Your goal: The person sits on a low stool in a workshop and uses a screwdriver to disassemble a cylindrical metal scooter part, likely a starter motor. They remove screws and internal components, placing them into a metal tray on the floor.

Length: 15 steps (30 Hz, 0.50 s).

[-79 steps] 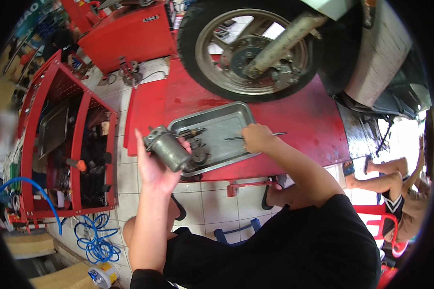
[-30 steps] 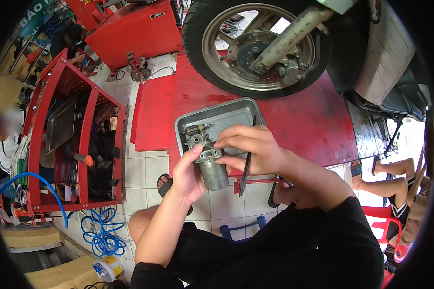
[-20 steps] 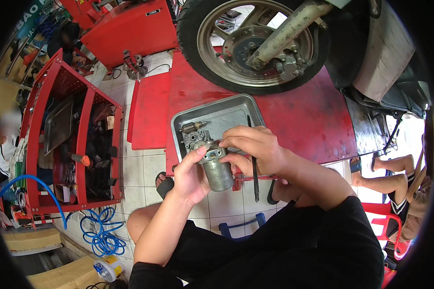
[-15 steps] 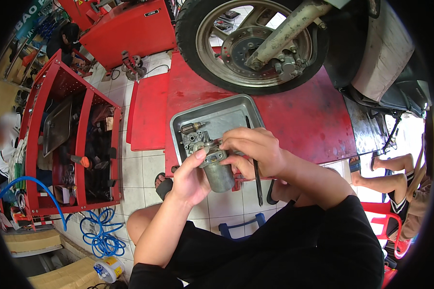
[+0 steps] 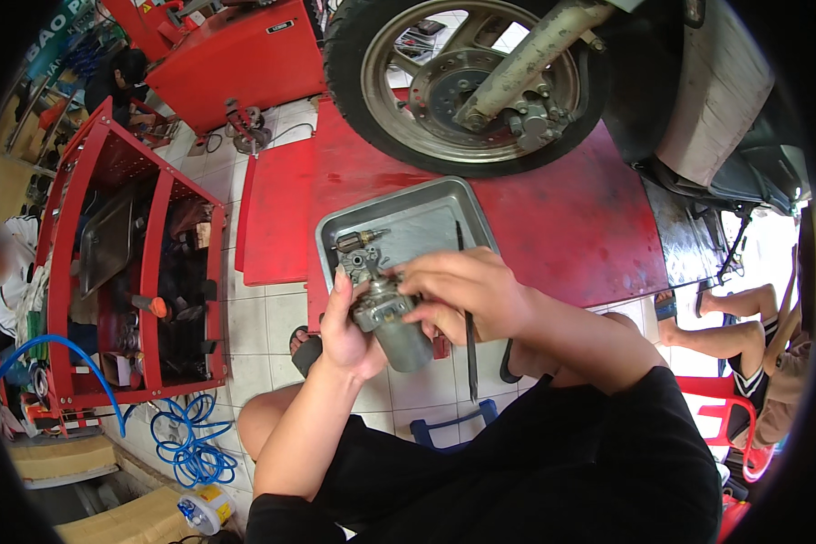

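A dull metal cylinder (image 5: 405,344) with a flanged top is gripped in my left hand (image 5: 350,335), thumb raised along its left side. My right hand (image 5: 467,295) is closed around a long dark thin rod (image 5: 471,367), which points up and down, while its fingers also press on the cylinder's flanged top. Behind both hands sits a steel tray (image 5: 440,187) with small metal parts (image 5: 358,240) in its left side, partly hidden by my fingers.
A motorbike's front wheel (image 5: 376,127) stands on the red bench (image 5: 571,227) beyond the tray. At left are a red tool cart (image 5: 159,363), blue hose (image 5: 190,444) and a person (image 5: 4,290). Another person's bare leg (image 5: 725,335) and red chair (image 5: 707,408) are at right.
My right hand has come from over the tray onto the cylinder's top, turning the rod from crosswise to lengthwise. Just recently the cylinder tilted slightly and my left thumb shifted up and left.
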Tool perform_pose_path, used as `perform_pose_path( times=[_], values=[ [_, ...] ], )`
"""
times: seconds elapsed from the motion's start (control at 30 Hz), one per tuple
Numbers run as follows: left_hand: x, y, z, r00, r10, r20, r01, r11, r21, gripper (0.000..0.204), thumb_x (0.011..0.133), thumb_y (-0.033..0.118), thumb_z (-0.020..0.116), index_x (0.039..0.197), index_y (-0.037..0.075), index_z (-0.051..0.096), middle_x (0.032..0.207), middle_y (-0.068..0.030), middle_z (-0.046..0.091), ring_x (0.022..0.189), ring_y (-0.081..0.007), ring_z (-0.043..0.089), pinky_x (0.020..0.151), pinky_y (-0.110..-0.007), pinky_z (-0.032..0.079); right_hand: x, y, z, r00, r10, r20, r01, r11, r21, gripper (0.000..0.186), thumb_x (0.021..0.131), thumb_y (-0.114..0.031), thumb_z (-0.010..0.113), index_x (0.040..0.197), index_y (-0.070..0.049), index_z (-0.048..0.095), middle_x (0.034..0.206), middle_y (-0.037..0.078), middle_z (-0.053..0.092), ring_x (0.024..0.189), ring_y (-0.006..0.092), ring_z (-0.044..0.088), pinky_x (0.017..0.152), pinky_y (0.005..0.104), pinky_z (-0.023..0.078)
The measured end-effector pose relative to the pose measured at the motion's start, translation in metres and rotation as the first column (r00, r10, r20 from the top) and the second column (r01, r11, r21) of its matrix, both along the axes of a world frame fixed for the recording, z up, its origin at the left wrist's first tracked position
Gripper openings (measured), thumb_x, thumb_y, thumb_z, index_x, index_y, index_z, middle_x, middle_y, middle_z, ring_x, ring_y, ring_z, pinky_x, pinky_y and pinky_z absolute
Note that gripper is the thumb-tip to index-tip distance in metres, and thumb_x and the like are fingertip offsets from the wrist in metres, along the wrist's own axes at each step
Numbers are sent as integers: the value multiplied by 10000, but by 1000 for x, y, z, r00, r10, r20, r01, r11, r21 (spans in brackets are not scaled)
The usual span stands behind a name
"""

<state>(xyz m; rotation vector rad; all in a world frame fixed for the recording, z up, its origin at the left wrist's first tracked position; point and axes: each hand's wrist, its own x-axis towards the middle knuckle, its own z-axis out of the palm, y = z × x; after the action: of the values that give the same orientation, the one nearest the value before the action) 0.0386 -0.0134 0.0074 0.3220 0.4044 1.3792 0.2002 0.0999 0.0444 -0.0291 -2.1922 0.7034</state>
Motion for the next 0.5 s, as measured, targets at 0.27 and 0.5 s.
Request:
perform_pose_path(
  times=[0.27,0.5],
  values=[
    [-15,14,9,964,251,-90,-267,890,-369,680,934,685,502,1028,19,601,894,-105,591,699,-249,593,675,-373,511,28,94,-36,794,-125,596,288,939,-187,330,805,-238,751,1015,12,703,1055,217,684,861,407,686,782,491,538],
    [-31,11,16,933,332,-137,-359,856,-371,668,924,688,524,1069,41,602,904,-95,608,717,-259,616,677,-406,520,31,91,-79,136,-359,924,326,896,300,197,802,-121,674,975,-44,730,1068,189,711,972,367,708,812,463,577]
  ],
)
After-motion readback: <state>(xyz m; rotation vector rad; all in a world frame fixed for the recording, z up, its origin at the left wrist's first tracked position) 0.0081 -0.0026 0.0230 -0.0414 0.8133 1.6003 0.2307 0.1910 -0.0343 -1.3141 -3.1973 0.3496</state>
